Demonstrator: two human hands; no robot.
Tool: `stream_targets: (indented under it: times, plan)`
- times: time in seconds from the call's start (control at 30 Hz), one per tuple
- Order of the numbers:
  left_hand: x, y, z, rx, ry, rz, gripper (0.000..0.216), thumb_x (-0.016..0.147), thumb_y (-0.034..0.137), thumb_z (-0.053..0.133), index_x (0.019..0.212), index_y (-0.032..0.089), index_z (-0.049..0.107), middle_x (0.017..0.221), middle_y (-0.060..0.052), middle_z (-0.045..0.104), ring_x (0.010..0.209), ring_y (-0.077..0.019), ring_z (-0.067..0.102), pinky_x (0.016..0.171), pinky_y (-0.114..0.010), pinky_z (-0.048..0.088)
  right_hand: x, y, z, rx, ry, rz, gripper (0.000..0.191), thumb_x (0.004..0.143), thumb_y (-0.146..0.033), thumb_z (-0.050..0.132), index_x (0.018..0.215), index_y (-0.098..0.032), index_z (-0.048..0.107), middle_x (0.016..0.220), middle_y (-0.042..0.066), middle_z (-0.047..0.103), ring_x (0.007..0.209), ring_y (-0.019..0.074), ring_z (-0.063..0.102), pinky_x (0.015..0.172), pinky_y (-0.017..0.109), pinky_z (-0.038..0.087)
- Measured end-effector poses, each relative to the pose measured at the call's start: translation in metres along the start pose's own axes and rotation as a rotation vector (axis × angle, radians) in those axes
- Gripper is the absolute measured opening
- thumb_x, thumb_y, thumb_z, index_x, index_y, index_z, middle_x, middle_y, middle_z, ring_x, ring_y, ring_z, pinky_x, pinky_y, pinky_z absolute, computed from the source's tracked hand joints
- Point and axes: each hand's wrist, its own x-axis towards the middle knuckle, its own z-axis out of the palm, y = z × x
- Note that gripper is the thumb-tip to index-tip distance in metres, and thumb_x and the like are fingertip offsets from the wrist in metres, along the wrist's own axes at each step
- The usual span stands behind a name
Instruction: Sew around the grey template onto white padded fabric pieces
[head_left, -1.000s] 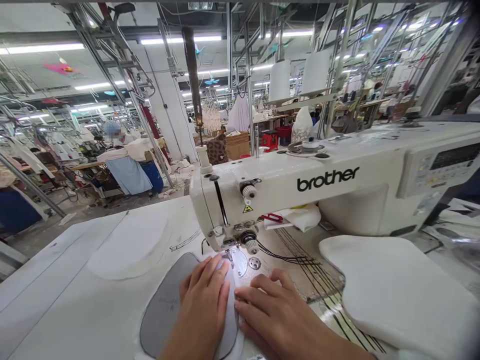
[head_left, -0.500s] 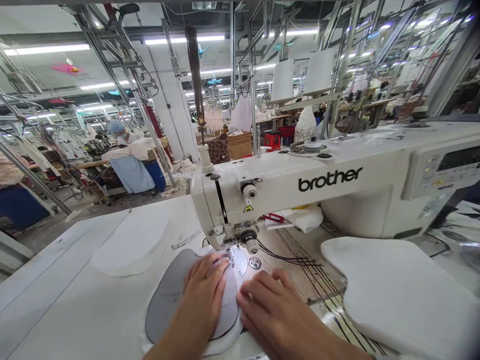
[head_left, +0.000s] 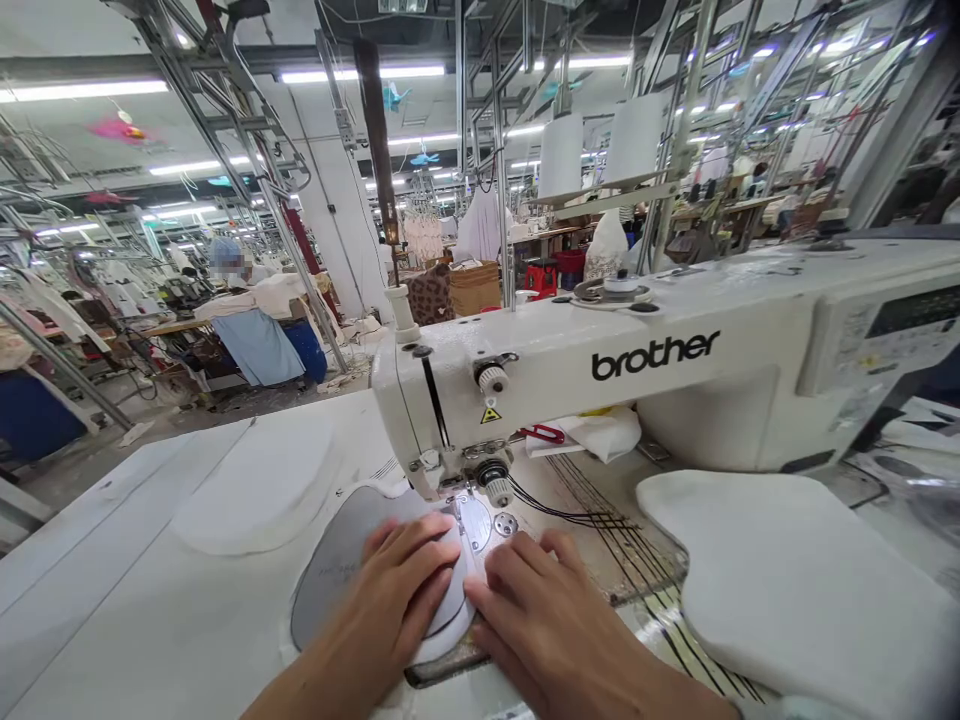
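Note:
A grey rounded fabric piece [head_left: 341, 570] lies on a white layer under the needle of a white Brother sewing machine [head_left: 652, 360]. My left hand [head_left: 401, 585] rests flat on the grey piece, fingers stretched toward the presser foot [head_left: 456, 497]. My right hand [head_left: 536, 610] lies just right of it, fingers curled down on the white edge of the piece beside the needle plate [head_left: 480, 522]. Both hands press the fabric on the table.
A white padded piece [head_left: 787, 585] lies at the right on the table. Another white cut piece [head_left: 251, 490] lies at the left. Behind the machine, white cloth and a red-handled tool [head_left: 544, 435] sit. A person works far off at the left [head_left: 225, 262].
The grey piece has turned and slid further away under the foot. Both hands moved with it, and the near rim of the piece now shows more white edge.

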Motion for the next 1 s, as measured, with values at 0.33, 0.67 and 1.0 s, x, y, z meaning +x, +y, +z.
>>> stream_targets:
  times: [0.33, 0.67, 1.0]
  plan:
    - [0.015, -0.012, 0.003, 0.000, 0.085, -0.011, 0.028, 0.095, 0.015, 0.042, 0.111, 0.027, 0.062, 0.121, -0.004, 0.066, 0.115, -0.0197, 0.060, 0.103, -0.043, 0.045, 0.015, 0.006, 0.004, -0.073, -0.022, 0.024, 0.006, 0.094, -0.023, 0.052, 0.089, -0.021, 0.054, 0.084, 0.002, 0.060, 0.081, 0.0203, 0.054, 0.076, 0.037, 0.033]
    - [0.018, -0.027, -0.021, -0.101, -0.043, 0.213, 0.035, 0.098, 0.015, 0.040, 0.122, 0.032, 0.058, 0.128, -0.001, 0.061, 0.117, -0.0158, 0.056, 0.103, -0.031, 0.043, 0.010, 0.007, 0.010, 0.005, -0.067, -0.061, 0.007, 0.093, -0.014, 0.052, 0.090, -0.020, 0.054, 0.079, 0.000, 0.057, 0.076, 0.0178, 0.050, 0.072, 0.035, 0.030]
    - [0.016, -0.027, -0.015, -0.206, 0.003, 0.183, 0.033, 0.097, 0.015, 0.042, 0.112, 0.032, 0.067, 0.125, 0.000, 0.065, 0.115, -0.0165, 0.060, 0.102, -0.033, 0.048, 0.008, 0.006, 0.002, 0.058, -0.096, 0.008, 0.017, 0.092, -0.012, 0.052, 0.078, -0.020, 0.053, 0.077, -0.001, 0.057, 0.074, 0.0158, 0.050, 0.072, 0.034, 0.029]
